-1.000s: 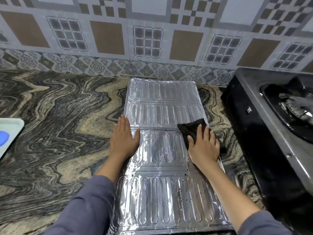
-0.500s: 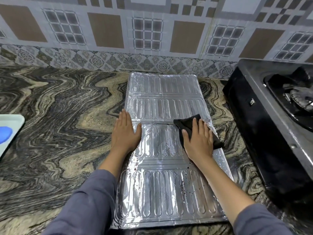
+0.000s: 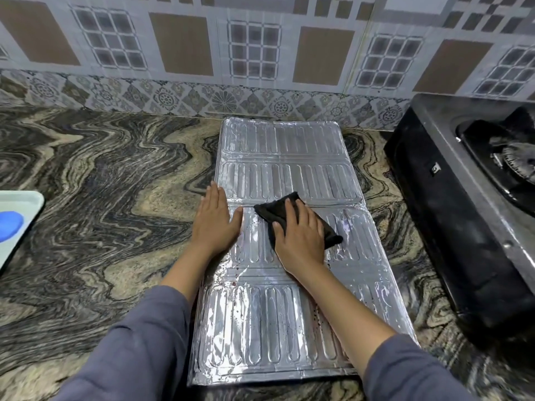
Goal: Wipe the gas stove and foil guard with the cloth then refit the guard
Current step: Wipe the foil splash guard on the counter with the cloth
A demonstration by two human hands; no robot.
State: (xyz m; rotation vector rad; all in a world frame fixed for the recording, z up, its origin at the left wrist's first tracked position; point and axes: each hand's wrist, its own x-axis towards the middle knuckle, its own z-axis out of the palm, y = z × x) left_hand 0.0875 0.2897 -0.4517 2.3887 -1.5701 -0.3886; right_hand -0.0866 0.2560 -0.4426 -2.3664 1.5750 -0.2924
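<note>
Far left of the foil guard: pale tray (image 3: 21, 208) at frame edge, a blue item (image 3: 10, 227) on it, cut off by the frame.

Marbled surface (image 3: 101, 198) carries the foil guard (image 3: 283, 157), which lies flat, long axis running away from the person, far end near the tiled wall (image 3: 179, 44). 1 crease crosses its middle. Dark specks on the near half.

Left hand (image 3: 215, 224): palm down on the guard's left edge at the crease, 4 fingers straight and pressed together, thumb spread out onto the foil. Forearm comes up from below left, grey sleeve (image 3: 139, 348) at the elbow.

Black cloth (image 3: 275, 211): on the guard just past the crease, near the guard's centre.

Right hand (image 3: 301, 235): flat on the cloth, fingers straight and slightly apart, pressing it onto the foil; cloth shows beyond the fingertips and at the right side of the hand.

Right of the guard, apart from it: black gas stove (image 3: 463, 198), 1 burner (image 3: 518, 160) partly in view.
</note>
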